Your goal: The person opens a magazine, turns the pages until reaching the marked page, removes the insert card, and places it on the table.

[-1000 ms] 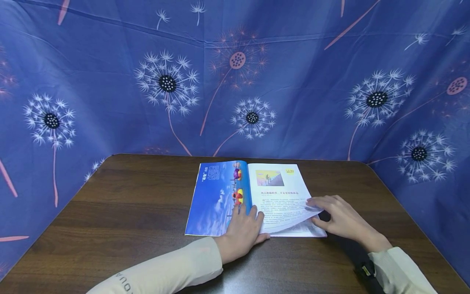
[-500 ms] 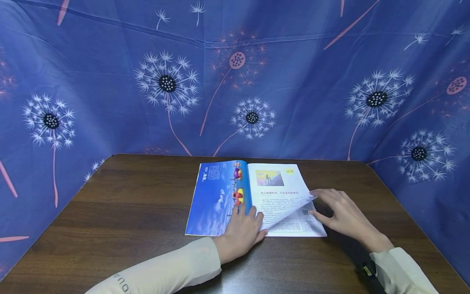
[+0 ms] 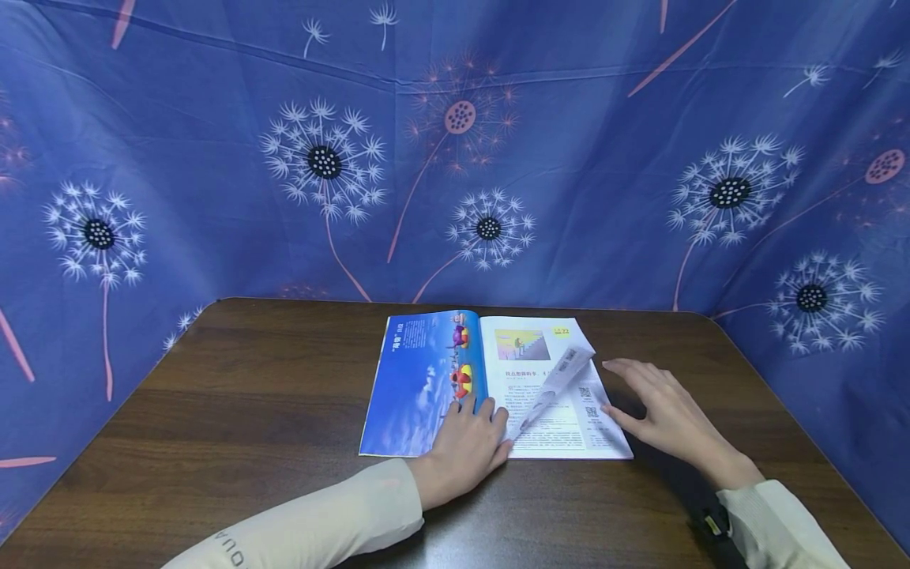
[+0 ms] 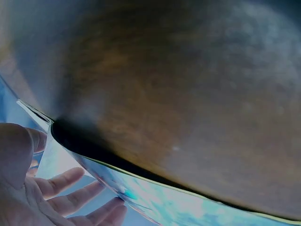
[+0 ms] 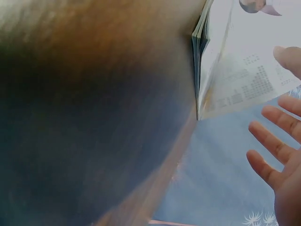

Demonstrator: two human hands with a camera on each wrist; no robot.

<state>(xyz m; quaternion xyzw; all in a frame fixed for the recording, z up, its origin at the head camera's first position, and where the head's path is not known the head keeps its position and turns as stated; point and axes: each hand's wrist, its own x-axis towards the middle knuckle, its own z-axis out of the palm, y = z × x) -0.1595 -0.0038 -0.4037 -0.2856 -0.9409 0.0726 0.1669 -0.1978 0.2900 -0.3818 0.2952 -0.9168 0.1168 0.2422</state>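
Note:
An open magazine (image 3: 408, 399) lies on the table, its left page a blue sky picture and its right page white with print and a small yellow illustration. The lower corner of the top right leaf (image 3: 560, 385) stands curled up and back, showing its underside and a printed page beneath. My left hand (image 3: 465, 452) rests with spread fingers on the lower middle of the magazine, by the spine; the fingers (image 4: 77, 195) also show in the left wrist view. My right hand (image 3: 664, 415) is beside the right edge, fingers extended, apart from the curled leaf and holding nothing.
The dark wooden table (image 3: 235, 395) extends around the magazine on all sides. Behind and beside it hangs a blue cloth (image 3: 569, 158) with dandelion prints. A dark strap (image 3: 711, 521) is at my right wrist.
The leaf's lower corner has lifted, slipped from my right fingers and curled further up and left, baring more of the page below. My left hand has barely shifted.

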